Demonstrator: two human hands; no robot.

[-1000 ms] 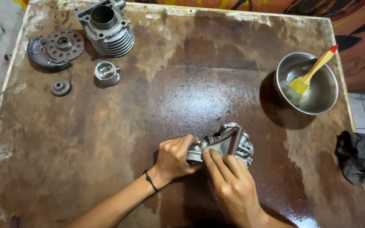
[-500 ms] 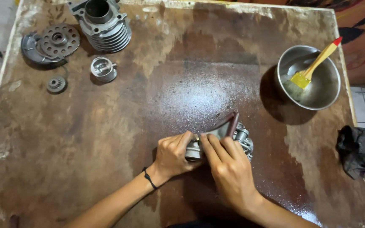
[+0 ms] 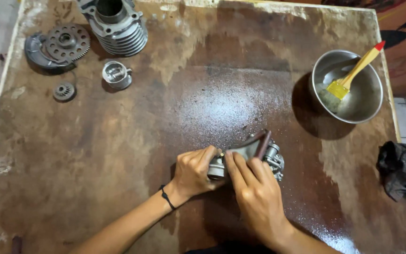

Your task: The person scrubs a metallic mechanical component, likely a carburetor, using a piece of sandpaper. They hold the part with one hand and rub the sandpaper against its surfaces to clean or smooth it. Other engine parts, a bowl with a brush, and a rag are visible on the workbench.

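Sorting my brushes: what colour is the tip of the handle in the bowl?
Red, on the brush in the steel bowl; head view.

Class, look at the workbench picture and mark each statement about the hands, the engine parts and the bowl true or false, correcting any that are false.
1. Both hands are on the small metal engine part. True: the left hand grips its side and the right hand presses a folded brown abrasive sheet against it.
2. The brush lies flat on the table. False: it leans in the steel bowl.
3. The finned cylinder stands at the table's far left corner. True.
4. The dark rag lies beside the piston. False: it lies at the right edge, far from the piston.
5. The large toothed gear sits inside the bowl. False: it rests far left, near the small gear.
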